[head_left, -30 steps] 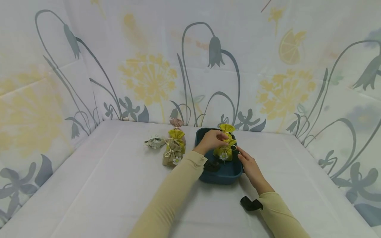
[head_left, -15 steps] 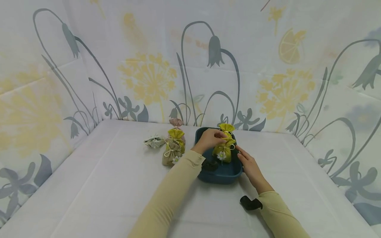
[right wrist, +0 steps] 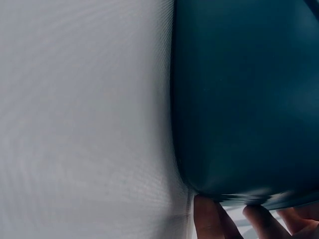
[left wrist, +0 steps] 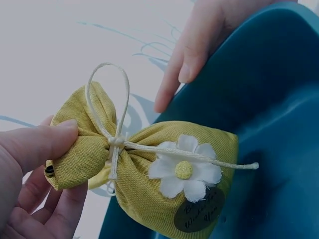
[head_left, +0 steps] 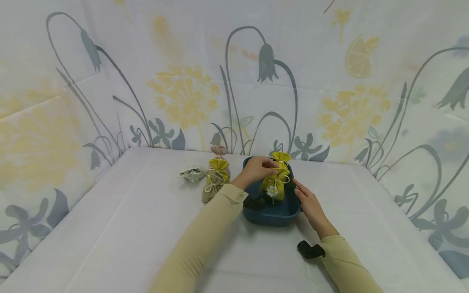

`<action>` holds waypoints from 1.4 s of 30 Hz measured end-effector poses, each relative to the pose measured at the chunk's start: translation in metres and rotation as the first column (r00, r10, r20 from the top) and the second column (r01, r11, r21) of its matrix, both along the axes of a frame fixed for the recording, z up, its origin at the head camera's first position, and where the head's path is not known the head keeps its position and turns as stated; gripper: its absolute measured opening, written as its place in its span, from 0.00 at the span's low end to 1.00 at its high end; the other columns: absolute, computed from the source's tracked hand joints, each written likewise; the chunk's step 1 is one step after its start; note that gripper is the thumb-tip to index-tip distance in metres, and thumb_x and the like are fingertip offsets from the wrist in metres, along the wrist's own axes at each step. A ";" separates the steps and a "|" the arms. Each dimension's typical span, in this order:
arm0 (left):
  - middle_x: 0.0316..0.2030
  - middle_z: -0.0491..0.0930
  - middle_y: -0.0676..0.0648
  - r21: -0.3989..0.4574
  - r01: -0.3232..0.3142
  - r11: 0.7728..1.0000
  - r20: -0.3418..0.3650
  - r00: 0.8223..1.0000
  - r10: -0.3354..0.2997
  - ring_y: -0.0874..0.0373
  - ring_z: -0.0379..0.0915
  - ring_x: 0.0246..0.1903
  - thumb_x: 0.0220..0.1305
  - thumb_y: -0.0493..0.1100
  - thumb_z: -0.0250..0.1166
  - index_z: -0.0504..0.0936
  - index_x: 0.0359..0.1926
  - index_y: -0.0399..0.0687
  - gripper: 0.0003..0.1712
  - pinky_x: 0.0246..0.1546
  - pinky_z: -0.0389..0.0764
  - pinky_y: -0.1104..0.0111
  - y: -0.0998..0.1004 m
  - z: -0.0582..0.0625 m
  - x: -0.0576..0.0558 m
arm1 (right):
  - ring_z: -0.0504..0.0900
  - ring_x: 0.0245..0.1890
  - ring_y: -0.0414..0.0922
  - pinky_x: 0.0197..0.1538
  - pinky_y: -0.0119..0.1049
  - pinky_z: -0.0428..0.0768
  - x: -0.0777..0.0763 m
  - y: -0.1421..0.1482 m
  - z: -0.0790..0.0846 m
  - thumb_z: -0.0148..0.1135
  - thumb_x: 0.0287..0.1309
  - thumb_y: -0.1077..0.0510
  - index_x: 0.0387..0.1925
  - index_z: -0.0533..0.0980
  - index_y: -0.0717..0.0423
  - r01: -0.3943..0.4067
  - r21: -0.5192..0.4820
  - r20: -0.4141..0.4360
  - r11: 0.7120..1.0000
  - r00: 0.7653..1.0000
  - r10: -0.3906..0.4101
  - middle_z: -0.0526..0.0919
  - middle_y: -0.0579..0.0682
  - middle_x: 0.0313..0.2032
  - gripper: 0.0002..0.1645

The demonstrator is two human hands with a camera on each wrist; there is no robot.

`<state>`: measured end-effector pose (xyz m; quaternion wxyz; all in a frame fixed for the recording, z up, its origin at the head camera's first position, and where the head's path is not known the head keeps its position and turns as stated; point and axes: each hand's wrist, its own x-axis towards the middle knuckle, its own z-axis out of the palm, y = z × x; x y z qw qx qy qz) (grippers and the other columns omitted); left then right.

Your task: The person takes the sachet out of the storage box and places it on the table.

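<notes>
My left hand (head_left: 256, 170) pinches the gathered neck of a yellow drawstring pouch (left wrist: 149, 154) between thumb and fingers. A white fabric daisy (left wrist: 185, 169), a cream cord and a dark round label decorate this pouch. It hangs over the inside of a dark blue plastic bin (head_left: 269, 220); its lower end lies inside the rim in the head view. A second yellow pouch (head_left: 281, 156) shows just behind it. With fingers extended, my right hand (head_left: 311, 208) touches the bin's right side. In the right wrist view its fingertips (right wrist: 207, 214) lie against the bin wall.
Left of the bin, a tan pouch (head_left: 211, 189), another yellow pouch (head_left: 219, 165) and a pink pouch (head_left: 219, 150) stand close together. A pale patterned pouch (head_left: 192, 174) lies beside them. Flower-printed cloth (head_left: 176, 61) forms the backdrop behind the white tabletop (head_left: 121, 228).
My left hand and the pinched pouch have shifted slightly left over the bin. My right hand stays at the bin's side. The head view has swung a little.
</notes>
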<state>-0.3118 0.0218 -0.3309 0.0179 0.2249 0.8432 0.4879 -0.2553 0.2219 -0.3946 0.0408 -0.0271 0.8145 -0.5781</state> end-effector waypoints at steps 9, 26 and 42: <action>0.38 0.81 0.50 0.054 0.038 0.998 0.007 0.999 -0.038 0.61 0.76 0.37 0.61 0.41 0.64 0.83 0.43 0.45 0.10 0.36 0.76 0.73 -0.008 0.007 0.009 | 0.53 0.67 0.54 0.54 0.45 0.71 0.001 0.002 0.000 0.36 0.73 0.54 0.72 0.50 0.52 0.007 -0.013 0.007 1.000 1.000 -0.007 0.47 0.57 0.71 0.29; 0.38 0.80 0.53 0.021 0.072 0.997 -0.038 0.997 -0.071 0.62 0.75 0.38 0.62 0.44 0.64 0.83 0.43 0.48 0.10 0.40 0.76 0.71 -0.034 0.029 0.032 | 0.48 0.68 0.57 0.59 0.55 0.64 0.000 0.002 -0.002 0.35 0.73 0.54 0.72 0.49 0.52 -0.005 -0.004 0.001 1.000 1.000 0.005 0.45 0.57 0.71 0.29; 0.36 0.79 0.50 0.088 0.057 0.994 -0.026 0.998 -0.055 0.58 0.76 0.36 0.61 0.41 0.64 0.83 0.41 0.45 0.08 0.38 0.78 0.67 -0.067 0.037 0.045 | 0.46 0.69 0.57 0.59 0.58 0.62 0.002 -0.001 0.001 0.34 0.74 0.55 0.72 0.48 0.52 -0.014 0.000 -0.006 1.000 1.000 0.014 0.44 0.57 0.71 0.29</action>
